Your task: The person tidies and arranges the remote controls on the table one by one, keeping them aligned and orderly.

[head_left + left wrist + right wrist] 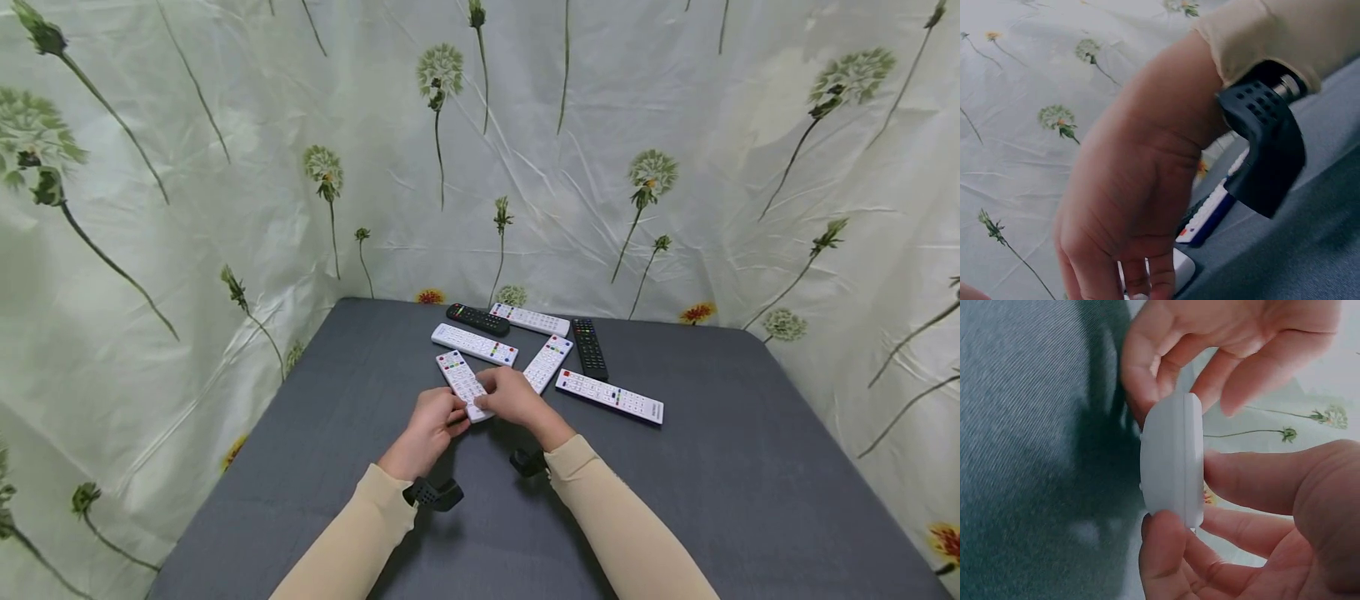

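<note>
Both hands are at a white remote control (457, 373) with coloured buttons, which lies slanted in the middle of the head view. My left hand (431, 423) holds its near left edge, fingers bent round the side. My right hand (513, 395) grips the near right part, thumb on the button face and fingers at the edge. The right wrist view shows the remote control's blank near end (1172, 462) close up, tilted between the two hands. In the left wrist view the hand (1129, 181) hides most of the remote control.
Several other remote controls lie behind and to the right: white ones (474, 343) (547, 363) (531, 320) (611, 396) and black ones (477, 319) (590, 350). They rest on a dark grey tabletop (720, 483). A flower-patterned sheet (555, 192) hangs round it.
</note>
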Motion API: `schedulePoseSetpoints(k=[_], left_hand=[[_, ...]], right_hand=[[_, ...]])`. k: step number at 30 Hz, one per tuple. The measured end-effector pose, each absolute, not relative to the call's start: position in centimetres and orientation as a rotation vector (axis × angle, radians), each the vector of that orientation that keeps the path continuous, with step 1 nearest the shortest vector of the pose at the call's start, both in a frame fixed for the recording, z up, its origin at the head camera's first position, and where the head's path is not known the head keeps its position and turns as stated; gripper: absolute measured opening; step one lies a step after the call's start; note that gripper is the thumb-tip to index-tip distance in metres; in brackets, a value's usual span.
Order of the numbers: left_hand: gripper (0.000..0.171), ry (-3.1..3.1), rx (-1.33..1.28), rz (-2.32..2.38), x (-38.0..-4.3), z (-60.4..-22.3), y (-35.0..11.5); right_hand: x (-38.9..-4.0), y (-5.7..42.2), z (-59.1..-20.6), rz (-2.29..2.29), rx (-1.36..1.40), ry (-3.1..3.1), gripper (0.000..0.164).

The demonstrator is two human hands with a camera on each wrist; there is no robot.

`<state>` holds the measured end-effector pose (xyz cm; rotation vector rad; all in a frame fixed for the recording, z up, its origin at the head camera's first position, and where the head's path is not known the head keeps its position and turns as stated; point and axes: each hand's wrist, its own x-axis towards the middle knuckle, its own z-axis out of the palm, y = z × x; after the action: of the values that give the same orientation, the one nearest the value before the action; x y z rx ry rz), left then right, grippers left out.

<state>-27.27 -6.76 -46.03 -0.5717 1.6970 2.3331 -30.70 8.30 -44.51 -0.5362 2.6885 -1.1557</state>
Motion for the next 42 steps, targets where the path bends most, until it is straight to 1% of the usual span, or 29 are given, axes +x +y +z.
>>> schedulePoseSetpoints(k=[3, 5, 10, 18, 26, 33, 42], left_hand=[[0.063, 1.751, -0.532, 2.321, -27.0, -46.2, -6.9], [0.066, 1.783, -0.515, 2.313, -26.8, -46.3, -7.1], [0.066, 1.863, -0.491, 2.289, -26.3, -46.2, -7.6], [0.068, 1.920, -0.444, 2.243, -25.1, -45.3, -9.2], [0.071, 2.096, -0.386, 2.192, -24.7, -44.5, -11.1], [0.071, 2.183, -0.352, 2.180, -24.2, -43.9, -12.8], [0.073, 2.306, -0.394, 2.085, -23.1, -44.6, -15.3]], right_hand=[[-30.5, 8.2, -44.2, -1.197, -0.509, 2.645, 0.045], [-30.4, 8.1, -44.0, -1.205, -0.504, 2.641, 0.045], [-30.1, 7.9, -43.8, -1.249, -0.478, 2.626, 0.049], [-29.2, 7.1, -43.7, -1.486, -0.429, 2.433, 0.058], [-28.4, 5.3, -43.6, -1.666, -0.381, 2.277, 0.068], [-27.8, 3.4, -43.6, -1.722, -0.352, 2.290, 0.073], [-26.4, 0.0, -45.6, -1.746, -0.287, 2.391, 0.075]])
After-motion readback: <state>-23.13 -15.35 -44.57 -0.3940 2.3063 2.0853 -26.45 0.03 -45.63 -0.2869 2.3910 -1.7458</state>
